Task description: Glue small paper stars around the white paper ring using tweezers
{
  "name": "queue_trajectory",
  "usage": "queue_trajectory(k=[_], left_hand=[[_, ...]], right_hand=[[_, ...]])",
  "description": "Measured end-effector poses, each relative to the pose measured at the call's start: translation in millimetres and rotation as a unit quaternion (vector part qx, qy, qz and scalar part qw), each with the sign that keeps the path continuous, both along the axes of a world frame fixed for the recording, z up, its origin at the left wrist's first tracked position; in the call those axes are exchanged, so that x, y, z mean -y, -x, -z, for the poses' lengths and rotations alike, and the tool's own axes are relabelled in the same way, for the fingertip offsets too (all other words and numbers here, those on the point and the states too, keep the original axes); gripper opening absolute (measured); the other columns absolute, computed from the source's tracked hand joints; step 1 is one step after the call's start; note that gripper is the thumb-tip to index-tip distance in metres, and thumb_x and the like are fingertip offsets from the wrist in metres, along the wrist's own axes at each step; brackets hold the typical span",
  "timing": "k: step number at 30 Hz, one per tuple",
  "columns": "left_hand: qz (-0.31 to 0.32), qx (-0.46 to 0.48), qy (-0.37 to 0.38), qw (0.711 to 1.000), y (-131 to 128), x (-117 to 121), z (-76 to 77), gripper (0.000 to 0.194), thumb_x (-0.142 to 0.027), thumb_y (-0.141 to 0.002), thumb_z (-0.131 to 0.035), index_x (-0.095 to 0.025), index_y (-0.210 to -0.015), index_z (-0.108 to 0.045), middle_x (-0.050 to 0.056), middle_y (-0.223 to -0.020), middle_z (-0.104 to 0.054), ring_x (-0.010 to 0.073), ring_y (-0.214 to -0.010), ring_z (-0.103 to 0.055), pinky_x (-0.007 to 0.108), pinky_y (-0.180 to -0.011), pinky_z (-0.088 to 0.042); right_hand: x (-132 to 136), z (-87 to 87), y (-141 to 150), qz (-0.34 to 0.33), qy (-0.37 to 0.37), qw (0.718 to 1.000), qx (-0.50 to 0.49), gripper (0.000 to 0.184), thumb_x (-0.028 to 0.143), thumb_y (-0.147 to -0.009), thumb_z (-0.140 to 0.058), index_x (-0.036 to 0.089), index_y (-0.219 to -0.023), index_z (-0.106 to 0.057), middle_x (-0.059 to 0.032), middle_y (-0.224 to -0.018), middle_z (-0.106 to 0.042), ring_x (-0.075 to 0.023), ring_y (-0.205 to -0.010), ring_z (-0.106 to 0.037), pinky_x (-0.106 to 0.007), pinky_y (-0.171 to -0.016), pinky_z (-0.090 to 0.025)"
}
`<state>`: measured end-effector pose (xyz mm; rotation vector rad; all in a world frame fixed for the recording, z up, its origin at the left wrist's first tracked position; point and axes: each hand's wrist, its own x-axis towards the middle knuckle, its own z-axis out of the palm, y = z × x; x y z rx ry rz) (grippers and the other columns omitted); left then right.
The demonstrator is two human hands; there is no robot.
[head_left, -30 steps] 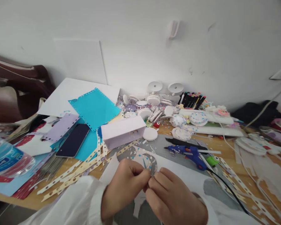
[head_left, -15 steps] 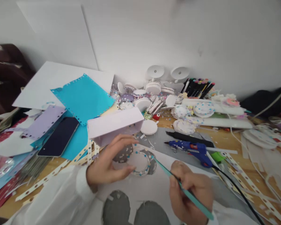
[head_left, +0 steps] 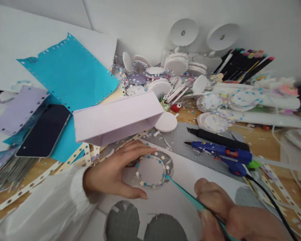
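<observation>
A small white paper disc (head_left: pixel 151 171), rimmed with tiny blue and cream cut-outs, lies on a white sheet (head_left: pixel 180 194) with round holes cut in it. My left hand (head_left: pixel 115 174) rests beside the disc, fingers stretched out, thumb and forefinger curved around its left edge. My right hand (head_left: pixel 215 207) is closed on a thin teal stick (head_left: pixel 190 199) whose tip touches the disc's lower right rim.
A blue glue gun (head_left: pixel 223 155) with a black cable lies right of the disc, a black marker behind it. A folded lilac paper box (head_left: pixel 115 117), a dark phone (head_left: pixel 43 130), teal paper (head_left: pixel 70 72), punched strips, stacked white discs and markers crowd the desk.
The view has dropped closer to the desk. My right hand has brought the teal stick's tip from above the disc down onto its rim. My left hand has stayed by the disc.
</observation>
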<state>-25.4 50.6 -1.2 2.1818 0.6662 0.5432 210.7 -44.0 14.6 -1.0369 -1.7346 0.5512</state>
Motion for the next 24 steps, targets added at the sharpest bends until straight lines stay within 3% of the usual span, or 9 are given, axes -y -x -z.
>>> queue_trajectory(k=[3,9,15,19,24], left_hand=[[-0.012,0.000,0.005,1.000,0.4,-0.6,0.3,0.081,-0.039,-0.065,-0.080,-0.026,-0.136,-0.042,0.010,-0.129,-0.053,0.0289,-0.120,-0.047,0.041,-0.102,-0.038],[-0.051,0.000,0.000,0.999,-2.2,-0.2,-1.8,0.076,-0.043,-0.065,-0.080,-0.026,-0.132,-0.048,0.008,-0.109,-0.061,0.0265,-0.105,-0.054,0.037,-0.090,-0.046],[-0.108,-0.016,-0.063,0.992,-7.1,3.2,-0.8,0.075,-0.052,-0.061,-0.080,-0.021,-0.124,-0.053,0.006,-0.093,-0.062,0.0234,-0.087,-0.057,0.035,-0.079,-0.046],[-0.131,-0.033,-0.096,0.986,-7.9,4.6,1.2,0.071,-0.057,-0.059,-0.079,-0.017,-0.114,-0.057,0.006,-0.086,-0.062,0.0226,-0.082,-0.056,0.034,-0.075,-0.044],[-0.148,-0.046,-0.096,0.983,-7.8,5.0,1.8,0.070,-0.060,-0.059,-0.078,-0.018,-0.110,-0.058,0.005,-0.084,-0.062,0.0223,-0.080,-0.057,0.035,-0.077,-0.044]], right_hand=[[2.2,3.9,0.8,-0.002,0.013,0.999,-0.049,0.032,0.004,-0.088,-0.043,0.024,-0.068,-0.028,0.0055,-0.052,-0.042,-0.0117,-0.049,-0.044,-0.030,-0.051,-0.043],[1.2,7.5,18.6,0.090,-0.011,0.982,-0.164,0.028,0.011,-0.089,-0.047,0.025,-0.070,-0.032,0.0069,-0.051,-0.030,-0.0125,-0.045,-0.032,-0.030,-0.045,-0.034],[3.4,15.8,22.2,0.029,0.021,0.983,-0.178,0.030,0.008,-0.088,-0.043,0.024,-0.067,-0.030,0.0067,-0.053,-0.025,-0.0120,-0.046,-0.030,-0.030,-0.047,-0.033],[5.8,21.7,26.3,0.034,0.052,0.985,-0.164,0.026,0.014,-0.089,-0.043,0.024,-0.070,-0.030,0.0066,-0.053,-0.027,-0.0124,-0.047,-0.033,-0.029,-0.047,-0.030],[2.4,16.6,34.3,0.035,0.049,0.986,-0.158,0.022,0.011,-0.090,-0.042,0.025,-0.076,-0.031,0.0068,-0.057,-0.024,-0.0118,-0.050,-0.030,-0.027,-0.047,-0.026]])
